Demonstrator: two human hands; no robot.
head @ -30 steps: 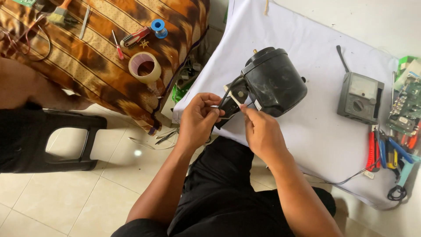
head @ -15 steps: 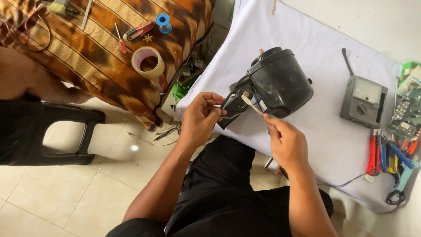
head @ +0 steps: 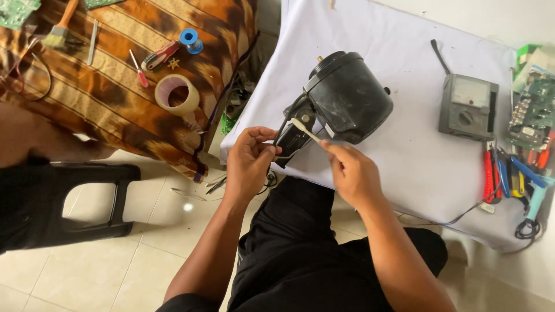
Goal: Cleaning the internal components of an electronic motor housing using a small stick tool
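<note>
- My left hand (head: pixel 248 159) fingers pinched on the black plastic terminal housing (head: pixel 295 130) at the near end of the rounded black metal compressor shell (head: pixel 350 95).
- My right hand (head: pixel 352 173) grips a thin pale stick-shaped tool (head: pixel 305 130), tip touching the housing just above my left fingertips.
- Compressor lies on its side on the white cloth-covered table (head: pixel 416 162), just beyond both hands.
- Grey analogue multimeter (head: pixel 467 107) well right of my right fingers.

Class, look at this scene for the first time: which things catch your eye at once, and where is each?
A bulky black motor housing lies on the white-covered table, centre. At its near end the left hand grips a black fitting while the right hand holds a pale thin stick against it. A roll of tape sits on the patterned cloth, left.
</note>
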